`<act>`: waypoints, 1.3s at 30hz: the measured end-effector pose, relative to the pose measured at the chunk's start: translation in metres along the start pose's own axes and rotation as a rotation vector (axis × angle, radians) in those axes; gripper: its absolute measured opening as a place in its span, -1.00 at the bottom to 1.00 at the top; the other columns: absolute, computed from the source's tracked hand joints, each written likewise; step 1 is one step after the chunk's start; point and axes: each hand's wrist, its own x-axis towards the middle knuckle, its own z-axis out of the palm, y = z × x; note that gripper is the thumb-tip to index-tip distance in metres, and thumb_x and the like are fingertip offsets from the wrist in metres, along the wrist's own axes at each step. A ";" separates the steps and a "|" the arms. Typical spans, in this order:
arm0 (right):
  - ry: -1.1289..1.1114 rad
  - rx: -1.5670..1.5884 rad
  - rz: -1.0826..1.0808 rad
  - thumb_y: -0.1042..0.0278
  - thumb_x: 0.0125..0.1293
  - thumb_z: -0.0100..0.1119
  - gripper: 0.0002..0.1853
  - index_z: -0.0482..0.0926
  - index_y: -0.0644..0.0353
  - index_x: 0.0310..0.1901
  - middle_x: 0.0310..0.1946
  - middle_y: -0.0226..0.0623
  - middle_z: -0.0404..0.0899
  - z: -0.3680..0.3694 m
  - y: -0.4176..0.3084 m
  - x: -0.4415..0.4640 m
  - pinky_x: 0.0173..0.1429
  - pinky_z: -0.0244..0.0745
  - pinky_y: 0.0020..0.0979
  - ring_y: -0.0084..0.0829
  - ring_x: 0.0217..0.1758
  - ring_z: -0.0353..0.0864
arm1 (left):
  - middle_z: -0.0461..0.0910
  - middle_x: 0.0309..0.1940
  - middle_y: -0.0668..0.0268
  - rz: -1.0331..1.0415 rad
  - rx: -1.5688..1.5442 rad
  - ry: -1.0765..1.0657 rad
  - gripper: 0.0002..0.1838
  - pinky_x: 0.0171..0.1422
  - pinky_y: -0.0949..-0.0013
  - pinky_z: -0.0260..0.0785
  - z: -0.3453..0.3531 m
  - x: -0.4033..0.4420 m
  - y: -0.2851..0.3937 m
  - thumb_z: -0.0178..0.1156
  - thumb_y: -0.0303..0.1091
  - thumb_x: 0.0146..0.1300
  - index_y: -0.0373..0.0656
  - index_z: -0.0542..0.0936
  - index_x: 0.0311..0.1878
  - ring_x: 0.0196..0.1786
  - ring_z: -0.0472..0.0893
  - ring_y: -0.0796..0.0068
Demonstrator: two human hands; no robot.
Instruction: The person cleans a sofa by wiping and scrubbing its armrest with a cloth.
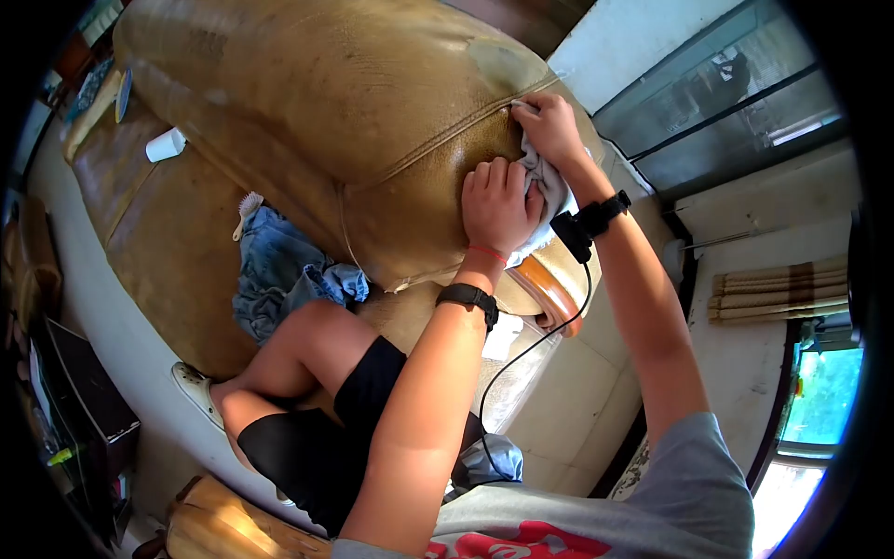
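My left hand presses against the side of a brown leather sofa, its fingers curled over a light grey cloth. Higher up and to the right, my right hand grips the upper end of the same cloth near a stitched seam. The cloth is bunched between the two hands and hangs down over the sofa's edge. Part of it is hidden under my fingers. Below the hands, a glossy wooden armrest trim shows.
Blue denim clothing lies on the sofa seat beside a hairbrush. A white cup rests on its side farther left. A black cable hangs from my right wrist strap. A wooden stool stands at the lower left.
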 end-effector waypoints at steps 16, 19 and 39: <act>-0.186 0.039 -0.131 0.27 0.33 0.31 -0.65 0.76 0.39 -0.02 -0.14 0.11 0.79 0.002 -0.021 -0.011 0.15 0.64 -0.17 -0.01 -0.06 0.79 | 0.47 -0.31 0.16 0.005 -0.014 0.007 -0.77 -0.15 -0.02 0.32 0.002 0.000 -0.001 0.32 -0.32 0.07 -0.11 0.48 -0.26 -0.22 0.50 0.01; -0.232 0.012 -0.090 0.27 0.34 0.30 -0.65 0.76 0.40 -0.01 -0.13 0.13 0.78 0.002 -0.034 -0.013 0.16 0.64 -0.16 0.03 -0.04 0.78 | 0.49 -0.29 0.15 -0.008 -0.016 0.001 -0.74 -0.14 -0.02 0.33 0.001 -0.001 0.000 0.32 -0.33 0.05 -0.13 0.51 -0.21 -0.22 0.51 0.00; -0.294 -0.152 -0.220 0.25 0.31 0.17 -0.72 0.80 0.17 -0.12 -0.15 0.04 0.77 0.037 -0.059 -0.036 0.12 0.64 0.06 0.16 -0.03 0.74 | 0.68 -0.11 0.04 -0.088 -0.018 -0.085 -0.65 0.18 -0.06 0.43 -0.004 -0.019 -0.009 0.40 -0.27 0.12 -0.17 0.66 -0.03 0.04 0.60 -0.09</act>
